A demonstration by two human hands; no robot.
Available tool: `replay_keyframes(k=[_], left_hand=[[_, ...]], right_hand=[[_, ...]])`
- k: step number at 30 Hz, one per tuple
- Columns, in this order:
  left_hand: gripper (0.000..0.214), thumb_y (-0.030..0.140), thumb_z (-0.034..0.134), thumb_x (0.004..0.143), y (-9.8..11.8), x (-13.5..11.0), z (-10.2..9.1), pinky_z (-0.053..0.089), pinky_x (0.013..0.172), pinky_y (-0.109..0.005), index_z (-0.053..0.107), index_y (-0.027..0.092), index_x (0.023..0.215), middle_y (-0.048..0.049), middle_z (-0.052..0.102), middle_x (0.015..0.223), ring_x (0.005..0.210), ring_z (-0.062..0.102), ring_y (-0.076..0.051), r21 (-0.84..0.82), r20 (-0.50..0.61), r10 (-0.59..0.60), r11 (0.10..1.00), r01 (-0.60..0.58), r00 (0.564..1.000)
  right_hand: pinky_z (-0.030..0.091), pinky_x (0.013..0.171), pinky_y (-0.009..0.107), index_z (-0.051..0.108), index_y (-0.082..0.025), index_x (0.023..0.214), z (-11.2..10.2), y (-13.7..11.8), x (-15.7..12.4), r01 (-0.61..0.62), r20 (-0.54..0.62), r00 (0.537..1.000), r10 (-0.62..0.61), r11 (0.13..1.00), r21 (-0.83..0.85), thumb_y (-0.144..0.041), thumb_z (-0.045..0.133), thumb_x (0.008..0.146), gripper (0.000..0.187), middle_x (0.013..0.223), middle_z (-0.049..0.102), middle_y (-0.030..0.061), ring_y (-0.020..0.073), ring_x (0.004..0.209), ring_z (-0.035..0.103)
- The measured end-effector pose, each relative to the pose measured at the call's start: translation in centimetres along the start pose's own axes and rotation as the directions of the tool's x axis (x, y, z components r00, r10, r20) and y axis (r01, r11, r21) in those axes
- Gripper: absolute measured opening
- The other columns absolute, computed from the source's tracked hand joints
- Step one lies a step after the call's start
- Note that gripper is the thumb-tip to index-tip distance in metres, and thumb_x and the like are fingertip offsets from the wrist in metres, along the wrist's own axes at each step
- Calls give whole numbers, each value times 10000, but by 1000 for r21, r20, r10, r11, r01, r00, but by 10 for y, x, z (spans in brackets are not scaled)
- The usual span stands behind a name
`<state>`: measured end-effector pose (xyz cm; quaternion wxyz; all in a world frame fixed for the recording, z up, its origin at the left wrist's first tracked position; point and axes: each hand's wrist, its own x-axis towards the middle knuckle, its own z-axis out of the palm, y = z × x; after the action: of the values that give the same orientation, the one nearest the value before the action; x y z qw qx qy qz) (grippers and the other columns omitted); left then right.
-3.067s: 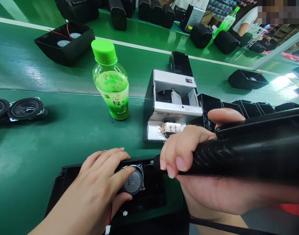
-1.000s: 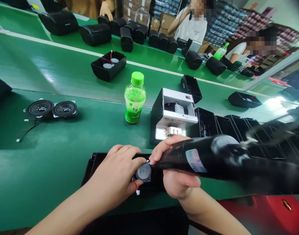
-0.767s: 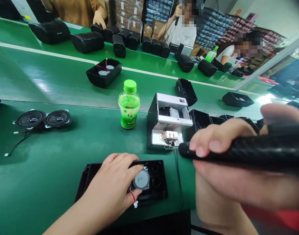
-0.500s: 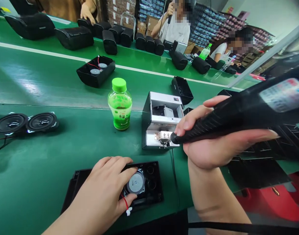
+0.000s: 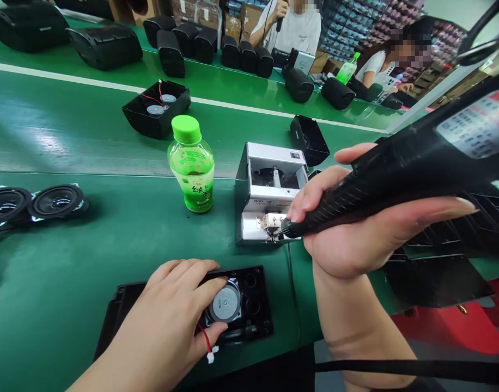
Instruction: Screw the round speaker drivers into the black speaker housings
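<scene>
My left hand (image 5: pixel 180 310) rests over a black speaker panel (image 5: pixel 260 296), thumb and index finger curled around the round grey back of a speaker driver (image 5: pixel 225 302) set in it. A red wire with a white plug (image 5: pixel 211 355) comes out beside the thumb. In my right hand (image 5: pixel 347 245) is a black electric screwdriver (image 5: pixel 396 182), slanting down to the left. Its tip is at the front outlet of a silver screw feeder (image 5: pixel 269 193); whether a screw sits on the tip is too small to tell.
Left of the feeder stands a green-capped drink bottle (image 5: pixel 192 169). Two loose speaker drivers (image 5: pixel 57 201) lie at the left. Beyond, an open speaker box (image 5: pixel 155 111) and several closed black ones (image 5: pixel 106 46) line the green bench. Co-workers (image 5: pixel 292 27) sit opposite.
The view has shifted slightly. A co-worker's hand at the upper left has gone from the boxes. Inside the feeder, the light-coloured part now looks narrower. Both my hands keep their holds.
</scene>
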<state>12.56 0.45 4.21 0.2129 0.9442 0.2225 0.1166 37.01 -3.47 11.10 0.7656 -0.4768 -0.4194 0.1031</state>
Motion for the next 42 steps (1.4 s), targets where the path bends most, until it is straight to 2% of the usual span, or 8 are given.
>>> replay_keyframes(k=[7, 12, 16, 18, 22, 26, 30, 42], left_hand=[[522, 262, 978, 734, -1, -1, -1, 410, 1066, -499, 762, 304, 1207, 4, 694, 1327, 1193, 645, -287, -9, 35, -23, 1000, 24, 999], [495, 315, 960, 780, -1, 1, -1, 418, 1069, -528, 770, 285, 1236, -24, 690, 1341, 1203, 644, -305, 11, 50, -20, 1000, 19, 999], [447, 287, 931, 799, 0, 1, -3, 435, 1072, -519, 783, 303, 1221, -19, 691, 1349, 1224, 639, -299, 4, 93, -51, 999, 51, 994], [453, 283, 914, 813, 1, 1, -5, 438, 1079, -517, 777, 326, 1243, -11, 681, 1371, 1243, 627, -296, -4, 133, -61, 998, 62, 989], [482, 286, 910, 815, 2, 4, -6, 443, 1087, -532, 771, 328, 1275, -23, 676, 1375, 1229, 630, -294, 6, 162, -51, 999, 51, 985], [493, 316, 921, 809, 4, 5, -6, 449, 1092, -546, 768, 325, 1277, -23, 677, 1369, 1241, 635, -307, 31, 172, -43, 999, 38, 984], [480, 323, 919, 813, 5, 4, -6, 429, 1127, -546, 763, 331, 1267, -20, 665, 1393, 1281, 630, -300, 35, 173, -39, 999, 34, 984], [384, 366, 888, 875, 8, 9, -11, 395, 1154, -527, 767, 334, 1239, -11, 653, 1376, 1314, 606, -287, 4, 247, -80, 997, 82, 966]], right_hand=[[363, 375, 293, 685, -244, 1153, 0, 6, 4, 16, 61, 998, -18, 999, 41, -889, 566, 982, 677, 637, 580, -15, 165, 447, 531], [398, 406, 256, 653, -257, 1325, -3, 9, 2, -59, 127, 991, 50, 996, 68, -835, 510, 1042, 659, 649, 572, -41, 139, 453, 519], [433, 393, 292, 719, -252, 1261, -10, -27, -13, -193, 86, 979, 183, 973, 130, -884, 521, 1005, 710, 630, 618, -15, 168, 450, 539], [474, 401, 333, 763, -305, 1230, -17, -51, -24, -217, 95, 974, 205, 965, 146, -800, 546, 1049, 571, 630, 652, 3, 198, 453, 568], [600, 516, 363, 725, -426, 1340, -32, -78, -46, -294, 317, 919, 233, 942, 162, -480, 486, 1177, 295, 688, 673, -17, 197, 514, 651], [639, 598, 422, 718, -417, 1367, -33, -72, -67, -395, 456, 837, 302, 911, 122, -391, 469, 1180, 313, 767, 721, 33, 237, 613, 704], [617, 557, 417, 708, -359, 1361, -27, -57, -84, -380, 372, 877, 303, 912, 154, -428, 489, 1174, 297, 731, 673, 32, 229, 585, 657], [586, 571, 406, 705, -343, 1357, -17, -42, -98, -388, 345, 886, 309, 902, 187, -543, 531, 1144, 340, 731, 640, 30, 224, 594, 618]])
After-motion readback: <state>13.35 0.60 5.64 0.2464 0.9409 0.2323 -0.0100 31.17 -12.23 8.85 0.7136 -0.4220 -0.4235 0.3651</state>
